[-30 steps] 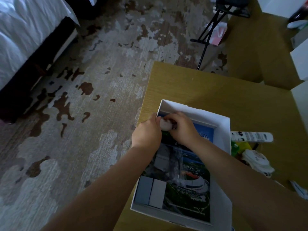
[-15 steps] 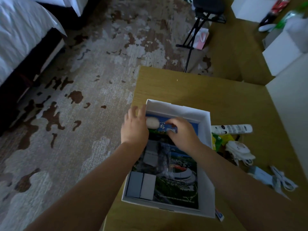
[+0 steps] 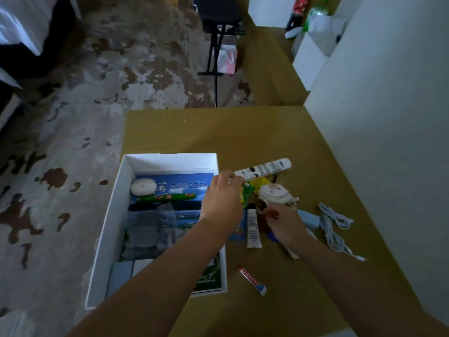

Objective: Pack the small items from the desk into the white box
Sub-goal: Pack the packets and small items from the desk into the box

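I saw the left hand [image 3: 223, 200] over the white box [image 3: 109, 215] wall, fingers curled at a green packet [image 3: 246, 194]; couldn't tell if it gripped; right hand [image 3: 284, 222] curled near the face mask [image 3: 274, 194], grasp unclear; white tube [image 3: 252, 226] and remote [image 3: 264, 167] lay on the desk [image 3: 267, 132] beside the box.

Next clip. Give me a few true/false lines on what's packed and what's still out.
1. A white oval item lies inside the box. True.
2. The remote is in the box. False: it lies on the desk, right of the box.
3. The cable lies on the desk. True.
4. The right hand is inside the box. False: it is over the desk, right of the box.
5. The box has its lid on. False: it is open.
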`<action>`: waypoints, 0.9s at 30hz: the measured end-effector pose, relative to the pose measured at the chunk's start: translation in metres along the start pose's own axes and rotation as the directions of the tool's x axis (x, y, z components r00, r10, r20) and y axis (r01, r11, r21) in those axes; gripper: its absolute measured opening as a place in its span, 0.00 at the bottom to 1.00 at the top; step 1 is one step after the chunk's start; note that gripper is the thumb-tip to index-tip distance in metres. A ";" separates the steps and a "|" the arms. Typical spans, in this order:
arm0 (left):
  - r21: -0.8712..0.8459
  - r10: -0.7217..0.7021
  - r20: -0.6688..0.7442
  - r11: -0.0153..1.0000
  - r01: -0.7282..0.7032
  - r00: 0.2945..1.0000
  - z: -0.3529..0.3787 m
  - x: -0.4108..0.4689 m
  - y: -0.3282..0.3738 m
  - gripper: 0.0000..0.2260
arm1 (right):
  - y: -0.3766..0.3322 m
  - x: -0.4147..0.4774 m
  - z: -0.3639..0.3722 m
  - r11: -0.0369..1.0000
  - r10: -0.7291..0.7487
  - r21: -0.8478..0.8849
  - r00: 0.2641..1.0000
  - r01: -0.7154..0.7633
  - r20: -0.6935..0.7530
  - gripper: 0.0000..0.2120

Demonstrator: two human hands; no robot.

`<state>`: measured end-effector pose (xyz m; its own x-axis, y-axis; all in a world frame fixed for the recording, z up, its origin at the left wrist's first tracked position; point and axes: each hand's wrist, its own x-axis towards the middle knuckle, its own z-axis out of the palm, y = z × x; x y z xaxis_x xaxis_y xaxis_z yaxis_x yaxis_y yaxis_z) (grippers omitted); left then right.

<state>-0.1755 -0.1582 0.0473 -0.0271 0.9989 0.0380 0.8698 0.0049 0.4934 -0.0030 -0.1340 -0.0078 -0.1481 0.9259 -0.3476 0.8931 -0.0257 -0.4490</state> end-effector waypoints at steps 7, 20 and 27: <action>0.002 -0.297 0.287 0.951 0.309 0.911 0.037 0.015 0.031 0.27 | 0.011 0.005 0.004 0.989 -0.029 0.143 0.998 0.020 0.062 0.08; 0.057 -0.546 0.362 0.821 0.567 0.755 0.088 0.060 0.008 0.28 | -0.016 0.076 0.007 0.500 0.281 0.778 0.921 -0.380 0.269 0.15; 0.101 -0.560 0.317 0.822 0.560 0.765 0.104 0.060 0.001 0.30 | -0.025 0.111 0.013 0.484 0.226 0.736 0.880 -0.473 0.418 0.18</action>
<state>-0.1247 -0.0931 -0.0406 -0.3517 0.7765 -0.5228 0.7500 0.5679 0.3391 -0.0474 -0.0359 -0.0460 -0.1062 0.6517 -0.7510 0.1893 -0.7282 -0.6587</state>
